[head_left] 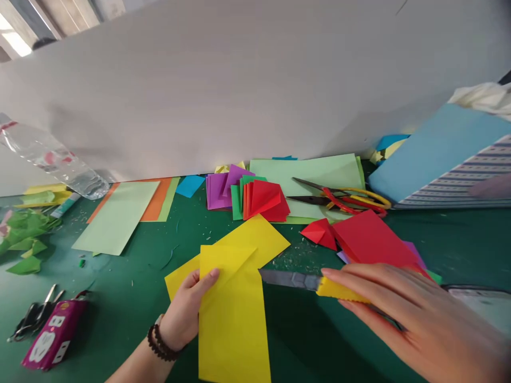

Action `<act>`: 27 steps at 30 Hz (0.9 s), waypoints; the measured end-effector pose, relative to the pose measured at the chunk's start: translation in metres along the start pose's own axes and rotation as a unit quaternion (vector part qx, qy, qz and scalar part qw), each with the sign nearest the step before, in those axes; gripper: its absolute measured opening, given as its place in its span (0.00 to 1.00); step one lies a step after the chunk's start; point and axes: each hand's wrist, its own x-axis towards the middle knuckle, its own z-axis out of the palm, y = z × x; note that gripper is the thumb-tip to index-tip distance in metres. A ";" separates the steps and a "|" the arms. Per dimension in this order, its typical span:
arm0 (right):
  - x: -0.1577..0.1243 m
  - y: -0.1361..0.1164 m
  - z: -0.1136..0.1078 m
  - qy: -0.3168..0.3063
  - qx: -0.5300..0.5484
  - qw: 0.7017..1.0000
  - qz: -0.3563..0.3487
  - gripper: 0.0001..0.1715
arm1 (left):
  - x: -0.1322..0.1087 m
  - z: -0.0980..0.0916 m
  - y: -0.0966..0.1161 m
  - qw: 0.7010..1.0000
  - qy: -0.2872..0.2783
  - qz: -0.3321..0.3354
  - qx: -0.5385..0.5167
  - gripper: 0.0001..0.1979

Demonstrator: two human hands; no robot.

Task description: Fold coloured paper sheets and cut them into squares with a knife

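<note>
My left hand [190,304] pinches a folded sheet of yellow paper [235,324] by its left edge, thumb on top. Beneath that sheet, more yellow paper [255,239] lies flat on the green table. A box cutter [339,288] with a yellow handle is gripped in my right hand [403,314], its long grey blade out and pointing left. The blade tip is close to the right edge of the folded sheet; whether it touches cannot be made out. Just beyond my right hand lie red paper [373,239] and a small folded red piece [319,233].
Scissors [339,197] rest on pale green sheets [311,170] at the back. Purple [219,190], green and red folded stacks [265,199] stand beside them. A plastic bottle [59,159] leans at left, above green scraps [27,234]. A magenta pouch [54,332] lies front left; a blue box [439,154] stands right.
</note>
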 end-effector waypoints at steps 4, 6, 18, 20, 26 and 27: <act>0.010 0.002 -0.001 -0.037 -0.011 0.998 -0.047 0.17 | -0.001 -0.002 -0.003 0.999 -0.008 0.020 0.038 0.17; 0.012 0.000 -0.002 -0.035 -0.019 0.998 -0.052 0.15 | -0.001 -0.002 -0.007 0.998 -0.033 0.019 0.054 0.18; 0.013 -0.017 0.005 -0.033 -0.045 0.995 -0.080 0.26 | -0.002 0.003 -0.019 0.986 -0.126 0.023 0.107 0.21; 0.014 -0.018 0.005 -0.023 -0.051 0.995 -0.081 0.29 | -0.003 0.005 -0.018 0.985 -0.124 0.025 0.118 0.19; 0.012 -0.023 0.007 0.001 -0.062 0.996 -0.062 0.32 | -0.004 0.006 -0.017 0.979 -0.111 0.054 0.162 0.15; 0.012 -0.024 0.007 0.003 -0.063 0.996 -0.061 0.33 | -0.004 0.006 -0.018 0.978 -0.109 0.058 0.166 0.15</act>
